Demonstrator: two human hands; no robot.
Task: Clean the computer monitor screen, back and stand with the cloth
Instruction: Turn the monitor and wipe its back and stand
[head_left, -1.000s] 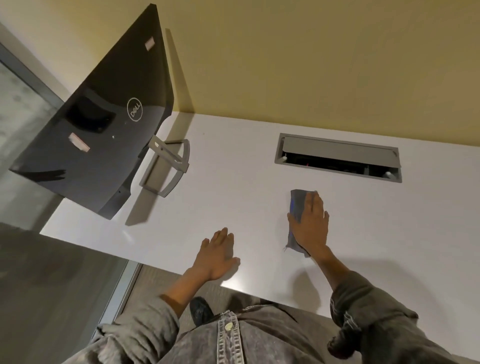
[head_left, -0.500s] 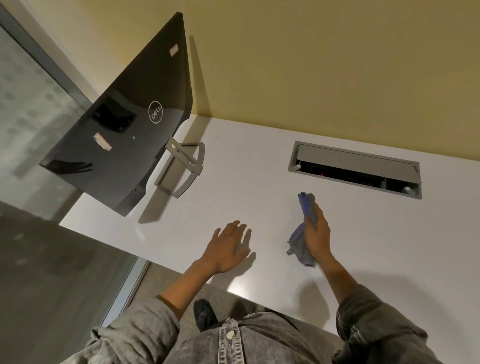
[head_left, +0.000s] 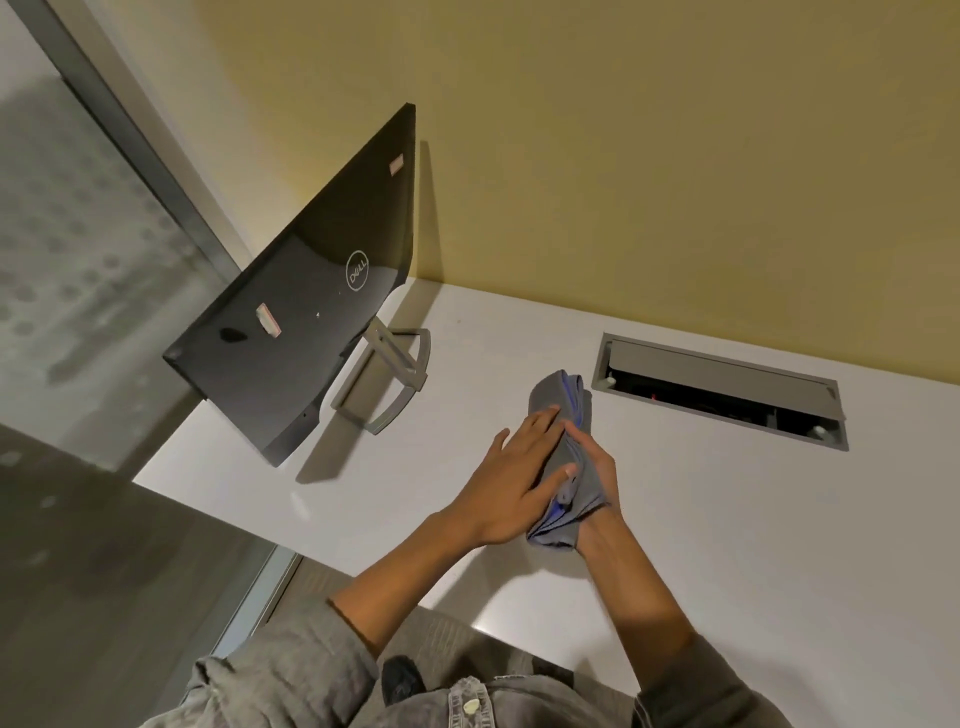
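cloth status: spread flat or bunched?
Bunched. The grey cloth is gathered into a folded wad, gripped by the right hand, with the left hand laid flat against it, above the white desk.

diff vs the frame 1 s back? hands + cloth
The right hand has lifted the cloth off the desk and grips it bunched up. The left hand, which was flat on the desk, has come across to touch the cloth. The monitor and stand are untouched; the view shifted.

White desk, grey cable hatch recessed in it, yellow wall, glass partition
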